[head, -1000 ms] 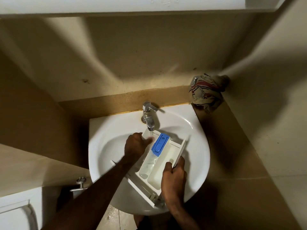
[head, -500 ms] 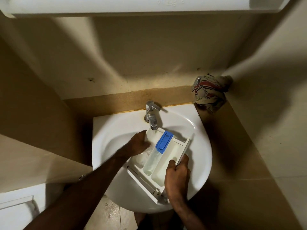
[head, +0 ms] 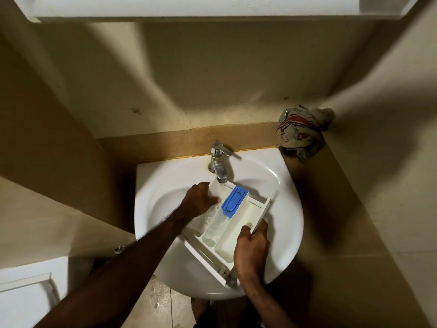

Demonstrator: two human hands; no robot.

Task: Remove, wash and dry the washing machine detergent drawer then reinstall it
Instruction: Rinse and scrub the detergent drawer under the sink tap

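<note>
1. We note beige tiled walls (head: 212, 79) closing in a corner, with a white shelf edge (head: 189, 8) overhead.
2. We note a white basin (head: 288, 209) set into that corner, its front rim curving toward the viewer over a tiled floor (head: 163, 301).
3. We find the detergent drawer (head: 238, 228) lying slantwise inside the basin, its front panel nearest the viewer and its far end under the tap. The drawer is white with three lengthwise compartments.
4. We record our left hand (head: 201, 201) reaching into the drawer's left compartment, fingers curled down against the inside where the water lands; whether they pinch anything we cannot tell.
5. We record our right hand (head: 251, 249) closed around the drawer's right side wall near the front, thumb on the upper edge, fingers wrapped beneath.
6. We note a crumpled cloth (head: 302, 131), pale with red and dark stripes, hanging on the wall to the right of the basin and well apart from the drawer.
7. We note a chrome tap (head: 218, 162) at the basin's rear, with water running (head: 218, 190) into the drawer's far left end.
8. We note a blue insert (head: 235, 200) seated in the far half of the middle compartment, just right of the left hand.
</note>
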